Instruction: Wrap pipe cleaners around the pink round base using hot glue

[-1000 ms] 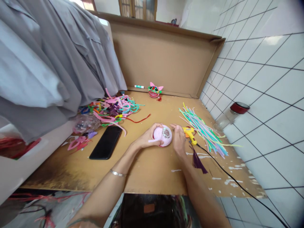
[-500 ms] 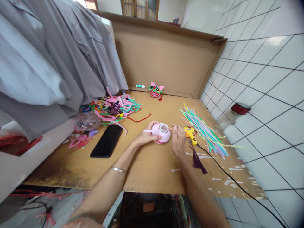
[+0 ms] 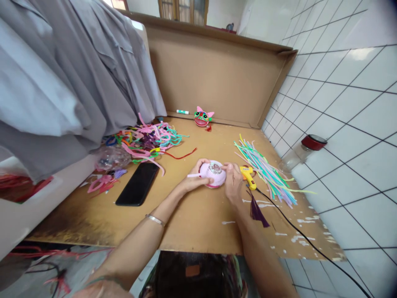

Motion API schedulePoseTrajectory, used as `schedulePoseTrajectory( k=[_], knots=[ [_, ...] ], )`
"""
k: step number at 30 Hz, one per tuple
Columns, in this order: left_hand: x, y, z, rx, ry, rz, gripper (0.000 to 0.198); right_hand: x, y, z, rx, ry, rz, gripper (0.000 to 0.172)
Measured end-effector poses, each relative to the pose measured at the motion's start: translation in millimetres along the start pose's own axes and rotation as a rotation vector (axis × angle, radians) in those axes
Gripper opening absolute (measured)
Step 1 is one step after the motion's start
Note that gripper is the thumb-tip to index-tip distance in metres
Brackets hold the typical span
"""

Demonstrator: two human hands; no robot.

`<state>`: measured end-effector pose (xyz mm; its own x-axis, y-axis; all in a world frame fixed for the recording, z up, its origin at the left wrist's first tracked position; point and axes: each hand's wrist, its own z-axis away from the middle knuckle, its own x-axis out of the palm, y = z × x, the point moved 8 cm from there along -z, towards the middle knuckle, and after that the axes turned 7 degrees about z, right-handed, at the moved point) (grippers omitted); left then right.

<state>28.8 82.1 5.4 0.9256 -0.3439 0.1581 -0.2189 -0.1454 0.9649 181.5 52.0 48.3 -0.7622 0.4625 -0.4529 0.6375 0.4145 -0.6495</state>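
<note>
A round ball wrapped in pale pink pipe cleaner (image 3: 218, 179) sits over the middle of the table, with a clear shiny patch on top and a darker pink band low down. My left hand (image 3: 198, 173) is closed around its left side, thumb in front. A loose pale pink strip end (image 3: 194, 175) sticks out leftward past that hand. At the ball's right edge, my right hand (image 3: 233, 181) is pinched, its fingertips touching or almost touching the ball; what they hold is too small to make out. Just right of this hand lies a yellow glue gun (image 3: 249, 177).
Pipe cleaners (image 3: 263, 169) lie bundled at right, near a purple tassel (image 3: 258, 213) and a red-lidded jar (image 3: 305, 149). A black phone (image 3: 137, 185) and a tangled craft pile (image 3: 155, 138) occupy the left. A lion-head ornament (image 3: 202, 118) and glue stick (image 3: 182, 111) stand behind.
The ball has shifted slightly right and turned a little in my left hand. My right fingertips have come closer to its edge.
</note>
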Motion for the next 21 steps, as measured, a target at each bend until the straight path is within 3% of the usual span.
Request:
schedulePoseTrajectory(
  k=[12,21],
  knots=[
    [9.8,2.1,1.4,0.081,-0.145,-0.016,0.071,12.7,-3.8,-1.5,-0.04,-0.133,0.035,0.051],
    [12.5,8.2,3.8,0.086,-0.167,-0.084,0.069,18.6,-12.6,1.0,-0.078,-0.209,0.029,0.049]
  ],
)
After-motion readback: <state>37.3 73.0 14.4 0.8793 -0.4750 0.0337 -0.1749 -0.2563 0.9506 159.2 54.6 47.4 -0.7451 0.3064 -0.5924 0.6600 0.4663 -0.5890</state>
